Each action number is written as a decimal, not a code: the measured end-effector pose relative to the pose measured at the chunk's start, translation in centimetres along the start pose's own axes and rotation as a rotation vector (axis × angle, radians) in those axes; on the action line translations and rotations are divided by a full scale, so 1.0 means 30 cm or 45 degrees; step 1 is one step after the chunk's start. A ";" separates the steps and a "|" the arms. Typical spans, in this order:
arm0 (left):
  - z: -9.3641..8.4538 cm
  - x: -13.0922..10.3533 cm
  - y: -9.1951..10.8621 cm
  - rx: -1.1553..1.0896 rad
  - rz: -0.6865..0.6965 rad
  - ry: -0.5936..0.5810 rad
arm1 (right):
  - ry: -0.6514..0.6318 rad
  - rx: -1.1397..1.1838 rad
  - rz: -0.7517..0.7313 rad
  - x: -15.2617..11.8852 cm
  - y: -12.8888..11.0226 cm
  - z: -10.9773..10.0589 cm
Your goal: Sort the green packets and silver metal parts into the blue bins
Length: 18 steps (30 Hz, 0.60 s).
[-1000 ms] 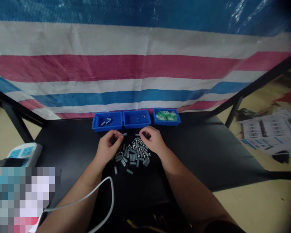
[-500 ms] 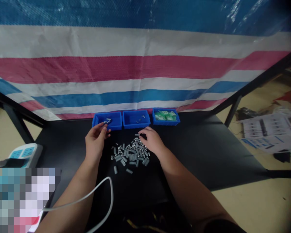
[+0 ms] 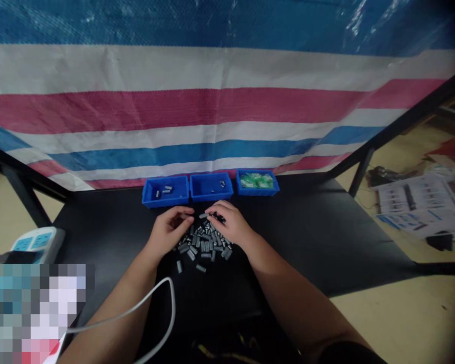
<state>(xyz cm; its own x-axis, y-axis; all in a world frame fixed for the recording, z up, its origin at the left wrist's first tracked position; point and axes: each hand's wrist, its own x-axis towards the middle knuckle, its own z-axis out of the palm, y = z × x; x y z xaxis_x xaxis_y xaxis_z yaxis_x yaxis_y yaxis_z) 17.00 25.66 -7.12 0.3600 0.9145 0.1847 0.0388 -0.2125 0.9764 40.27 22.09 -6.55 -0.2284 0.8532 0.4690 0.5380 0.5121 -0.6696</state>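
My right hand (image 3: 231, 222) pinches a small grey cylindrical spacer (image 3: 203, 216) between thumb and fingertips, above the far side of a pile. To its left, my left hand (image 3: 171, 230) has thumb and fingers apart, and nothing shows between them. The pile of grey spacers and small silver screws (image 3: 207, 242) lies on the black table, partly covered by both hands. Behind my left hand stands a blue bin (image 3: 165, 203) with a few grey spacers inside. The middle blue bin (image 3: 212, 196) contains a few small screws.
A third blue bin (image 3: 258, 192) holds green-and-clear packets. A white cable (image 3: 173, 303) loops over my left forearm. At the left is a power strip (image 3: 51, 242). A striped tarp (image 3: 220, 106) hangs behind the black table (image 3: 307, 237).
My left hand has come from the left bin toward the pile, and spacers now lie in that bin. My right hand has shifted slightly left with the spacer.
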 end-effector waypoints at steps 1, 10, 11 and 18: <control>0.004 -0.004 -0.004 0.027 0.000 -0.078 | -0.019 0.008 -0.022 0.000 -0.006 0.004; 0.009 -0.002 -0.026 0.149 -0.066 0.032 | -0.033 -0.085 0.096 0.001 -0.003 -0.007; 0.004 0.004 -0.027 0.122 -0.082 0.121 | -0.021 -0.125 0.150 0.000 0.005 -0.016; -0.039 0.048 -0.026 -0.216 -0.136 0.678 | -0.164 -0.327 0.421 -0.023 0.079 -0.062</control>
<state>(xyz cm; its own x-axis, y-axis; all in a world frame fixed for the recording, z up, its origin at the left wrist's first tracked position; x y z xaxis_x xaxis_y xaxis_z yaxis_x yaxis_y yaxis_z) 16.39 27.54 -7.48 -0.1592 0.9846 0.0722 -0.1172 -0.0915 0.9889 43.22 22.53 -7.40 -0.1005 0.9808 0.1670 0.7796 0.1819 -0.5993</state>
